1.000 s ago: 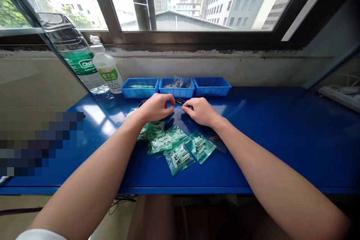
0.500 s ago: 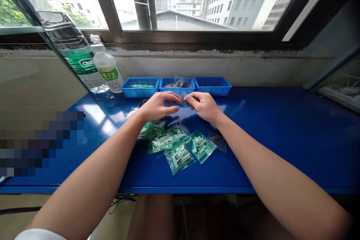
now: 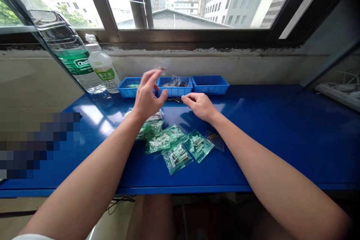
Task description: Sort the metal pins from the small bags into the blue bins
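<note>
My left hand (image 3: 148,92) is raised in front of the blue bins, its fingers stretched out and its thumb apart. At its fingertips is a small blurred thing (image 3: 162,69), partly see-through; whether the fingers grip it I cannot tell. Just above the table my right hand (image 3: 201,105) is closed in a pinch, and what sits between the fingertips is too small to name. Several dark, thin screw-like pieces (image 3: 174,99) lie by the middle bin, close to the right fingertips. Green clear bags of pale plugs and screws (image 3: 177,157) lie nearer me.
Three blue bins stand in a row: the left bin (image 3: 129,93) has green bags, the middle bin (image 3: 176,92) clear bags, and the right bin (image 3: 210,89) is beside them. A flat clear bag (image 3: 216,141) lies by my right forearm. Bottles (image 3: 105,71) stand at back left.
My left hand has moved up and left, away from my right hand, and its fingers have spread. The clear bag between the hands is gone from there. The dark pieces now show.
</note>
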The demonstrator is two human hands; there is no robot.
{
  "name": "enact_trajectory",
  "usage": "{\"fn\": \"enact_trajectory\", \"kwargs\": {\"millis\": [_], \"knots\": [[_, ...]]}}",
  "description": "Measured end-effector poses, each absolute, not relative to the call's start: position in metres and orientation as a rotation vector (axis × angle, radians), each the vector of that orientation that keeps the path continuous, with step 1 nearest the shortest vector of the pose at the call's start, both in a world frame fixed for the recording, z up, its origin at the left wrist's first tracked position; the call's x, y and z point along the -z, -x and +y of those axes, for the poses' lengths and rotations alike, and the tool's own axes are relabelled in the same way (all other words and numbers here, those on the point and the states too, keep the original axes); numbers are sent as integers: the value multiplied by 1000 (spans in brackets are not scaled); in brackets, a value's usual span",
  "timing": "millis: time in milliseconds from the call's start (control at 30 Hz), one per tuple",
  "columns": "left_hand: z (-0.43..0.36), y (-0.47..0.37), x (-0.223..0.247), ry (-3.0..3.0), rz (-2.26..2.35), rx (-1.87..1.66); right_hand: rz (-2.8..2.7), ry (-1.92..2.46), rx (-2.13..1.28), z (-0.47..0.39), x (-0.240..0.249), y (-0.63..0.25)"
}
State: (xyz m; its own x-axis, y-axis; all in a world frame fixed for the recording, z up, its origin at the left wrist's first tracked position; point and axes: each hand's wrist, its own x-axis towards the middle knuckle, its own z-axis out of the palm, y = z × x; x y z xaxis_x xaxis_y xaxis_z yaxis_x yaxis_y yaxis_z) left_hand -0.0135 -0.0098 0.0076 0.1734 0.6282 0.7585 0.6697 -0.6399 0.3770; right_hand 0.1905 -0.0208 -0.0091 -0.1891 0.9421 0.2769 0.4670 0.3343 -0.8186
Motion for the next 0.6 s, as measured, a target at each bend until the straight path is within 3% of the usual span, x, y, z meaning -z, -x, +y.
{"fn": "enact_trajectory", "kwargs": {"millis": [233,433,600], "knots": [[-9,18,-8,1943,-1309,1613,-1939,1239,-714,-28,5,-188],[-3,12,-4,2353,-1722,1079,-1966,1210,-695,-29,5,-187],[-8,10,-6,2446,-1780,955,-1984,1206,-690,-30,5,-187]]}}
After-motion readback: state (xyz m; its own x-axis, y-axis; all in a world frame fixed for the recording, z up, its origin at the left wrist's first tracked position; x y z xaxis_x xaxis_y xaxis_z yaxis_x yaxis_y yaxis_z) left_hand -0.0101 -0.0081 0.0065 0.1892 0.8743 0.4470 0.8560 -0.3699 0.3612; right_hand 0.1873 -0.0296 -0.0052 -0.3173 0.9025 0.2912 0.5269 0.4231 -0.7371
